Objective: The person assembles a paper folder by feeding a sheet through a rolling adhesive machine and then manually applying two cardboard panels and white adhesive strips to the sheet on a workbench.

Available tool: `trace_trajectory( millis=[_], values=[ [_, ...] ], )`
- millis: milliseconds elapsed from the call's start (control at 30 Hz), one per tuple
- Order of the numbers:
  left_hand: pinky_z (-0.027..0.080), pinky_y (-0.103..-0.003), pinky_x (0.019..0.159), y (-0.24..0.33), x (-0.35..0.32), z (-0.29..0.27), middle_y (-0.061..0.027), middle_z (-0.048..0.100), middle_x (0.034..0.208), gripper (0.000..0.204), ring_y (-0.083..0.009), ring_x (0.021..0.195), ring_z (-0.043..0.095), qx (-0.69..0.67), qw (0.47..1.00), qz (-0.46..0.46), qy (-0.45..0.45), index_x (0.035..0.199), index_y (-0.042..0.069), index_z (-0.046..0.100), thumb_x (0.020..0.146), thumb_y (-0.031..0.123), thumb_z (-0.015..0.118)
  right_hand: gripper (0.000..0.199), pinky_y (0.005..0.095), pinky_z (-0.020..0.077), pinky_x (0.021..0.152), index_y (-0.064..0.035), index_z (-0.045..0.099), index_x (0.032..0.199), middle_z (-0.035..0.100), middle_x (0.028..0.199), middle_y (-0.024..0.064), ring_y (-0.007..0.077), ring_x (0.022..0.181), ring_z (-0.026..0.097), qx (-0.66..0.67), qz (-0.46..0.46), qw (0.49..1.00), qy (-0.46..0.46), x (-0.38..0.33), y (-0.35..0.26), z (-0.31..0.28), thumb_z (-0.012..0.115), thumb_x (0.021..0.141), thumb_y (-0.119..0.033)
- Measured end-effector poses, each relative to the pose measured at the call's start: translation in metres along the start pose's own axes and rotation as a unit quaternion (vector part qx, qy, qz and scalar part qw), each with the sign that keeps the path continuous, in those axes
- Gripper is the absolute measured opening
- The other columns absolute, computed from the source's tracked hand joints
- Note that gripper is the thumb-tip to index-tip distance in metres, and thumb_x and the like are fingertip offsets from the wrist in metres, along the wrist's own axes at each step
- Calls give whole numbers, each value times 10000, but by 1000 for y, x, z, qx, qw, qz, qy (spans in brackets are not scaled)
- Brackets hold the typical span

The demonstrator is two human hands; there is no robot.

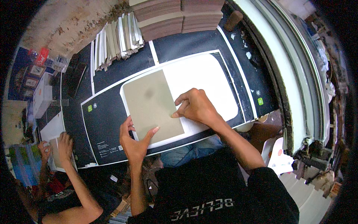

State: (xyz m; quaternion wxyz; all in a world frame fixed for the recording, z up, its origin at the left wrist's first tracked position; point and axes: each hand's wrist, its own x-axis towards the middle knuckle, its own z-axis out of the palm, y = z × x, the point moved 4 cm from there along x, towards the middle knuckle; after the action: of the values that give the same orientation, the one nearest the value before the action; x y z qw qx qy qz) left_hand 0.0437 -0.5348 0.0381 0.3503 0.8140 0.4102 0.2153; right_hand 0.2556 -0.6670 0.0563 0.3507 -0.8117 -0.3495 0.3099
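Observation:
A grey-beige rectangular board (149,100) with a dark smudge lies over the left part of a white sheet with rounded corners (209,82). My left hand (136,143) grips the board's lower left corner, its thumb on top and its other fingers at the left edge. At the right edge, my right hand (199,108) has thumb and forefinger drawn together, with the thumb tip on the board's border. What lies under the board is hidden.
A black printed sheet (108,130) covers the table beneath. Behind stand a row of card strips (117,41) and tall stacks of brown board (162,22). A metal rail (283,67) runs along the right. At the left, another person's hands (65,147) handle a panel.

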Motion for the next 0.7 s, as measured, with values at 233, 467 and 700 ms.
trace_trajectory(
  millis=[233, 467, 700],
  values=[
    [505, -362, 860, 0, -2, 2, -148, 660, 1097, 882, -222, 951, 598, 18, 1000, 4, 4, 1282, -43, 588, 558, 261, 989, 343, 310, 583, 560, 74, 751, 982, 731, 729, 214, 221, 607, 722, -30, -1, 1000, -4, -1, -2, 4, 879, 697, -65],
    [465, -413, 846, 0, -3, 0, -145, 642, 1061, 907, -236, 904, 600, 52, 998, 45, 10, 1279, -44, 571, 572, 354, 976, 313, 312, 593, 570, 83, 746, 954, 729, 731, 221, 240, 624, 735, -14, -21, 999, 22, -2, 1, 6, 869, 703, -56],
    [424, -424, 870, -4, -2, 2, -131, 631, 1070, 922, -242, 924, 598, 66, 997, 46, 7, 1310, -16, 576, 570, 366, 972, 272, 296, 590, 566, 85, 744, 934, 730, 731, 218, 224, 636, 737, -4, -25, 999, 38, -4, 6, 10, 855, 719, -41]
  ],
)
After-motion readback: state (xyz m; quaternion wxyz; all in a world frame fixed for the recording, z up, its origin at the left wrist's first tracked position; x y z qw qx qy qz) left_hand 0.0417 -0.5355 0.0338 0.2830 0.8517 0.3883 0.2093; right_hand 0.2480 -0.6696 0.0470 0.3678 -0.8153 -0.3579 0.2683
